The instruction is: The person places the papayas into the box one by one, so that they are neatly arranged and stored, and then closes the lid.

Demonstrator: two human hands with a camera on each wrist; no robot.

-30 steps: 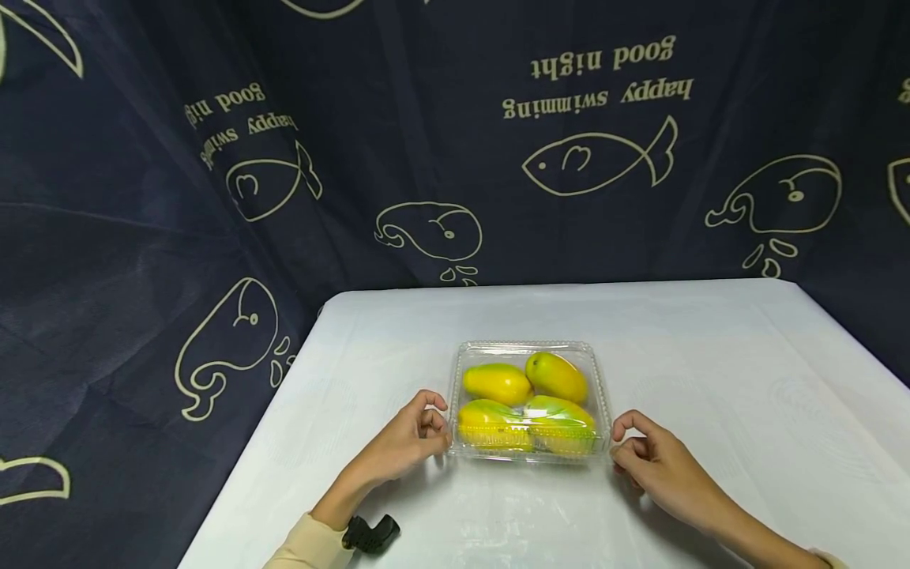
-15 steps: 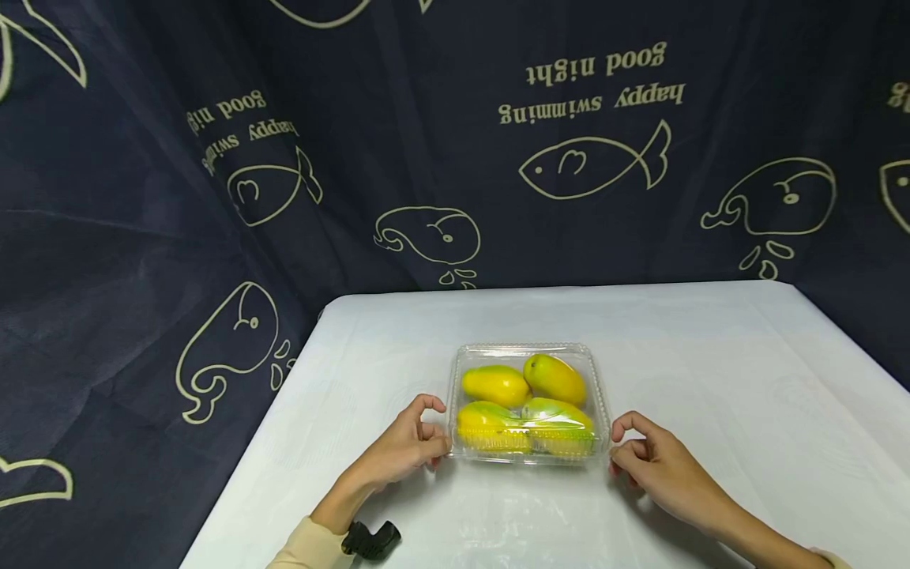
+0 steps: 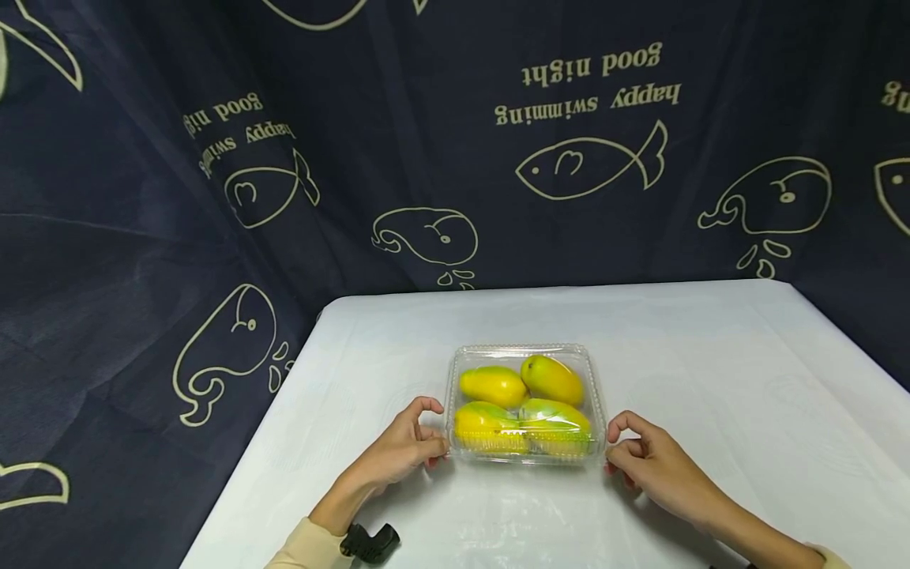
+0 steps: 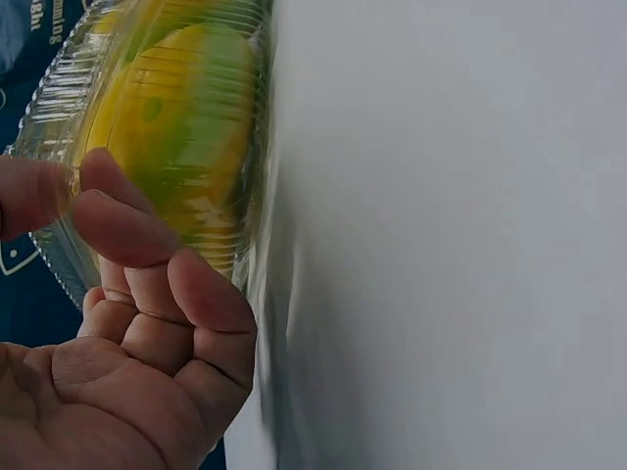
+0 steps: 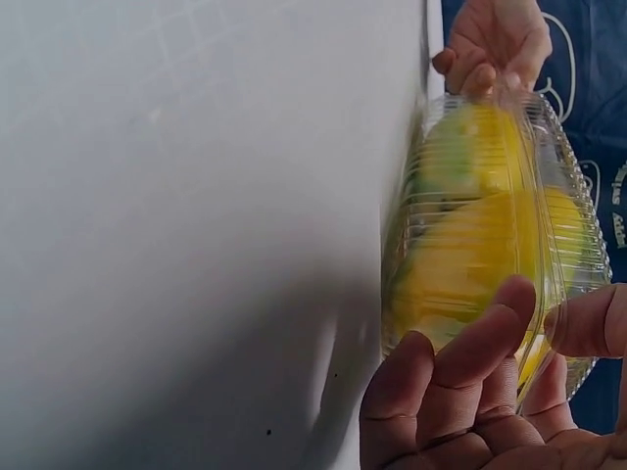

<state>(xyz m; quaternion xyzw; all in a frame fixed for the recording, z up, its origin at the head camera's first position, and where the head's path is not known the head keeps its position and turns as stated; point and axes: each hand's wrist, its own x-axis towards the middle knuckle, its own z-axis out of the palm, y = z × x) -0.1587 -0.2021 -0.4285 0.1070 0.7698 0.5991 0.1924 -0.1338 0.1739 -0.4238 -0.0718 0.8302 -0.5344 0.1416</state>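
Observation:
A clear plastic clamshell box [image 3: 498, 356] with a ribbed rim sits on the white table, its lid down. Several yellow-green mangoes [image 3: 494, 386] lie inside, seen through the plastic. At the box's near left corner, my left hand [image 3: 405, 449] pinches the rim between thumb and fingers. My right hand [image 3: 657, 466] pinches the rim at the near right corner in the same way. In the left wrist view, the thumb and bent fingers [image 4: 122, 225] meet at the rim. The right wrist view has the thumb and fingers [image 5: 480, 348] on either side of the rim.
The white-covered table [image 3: 746, 379] extends around the box on all sides. A dark blue curtain [image 3: 426, 134] printed with fish and whales hangs behind it and to the left. A black wrist mount [image 3: 371, 544] sits by the left sleeve [image 3: 309, 547].
Both hands keep their hold at the box's corners. The whole view has shifted only slightly; the box and mangoes look the same.

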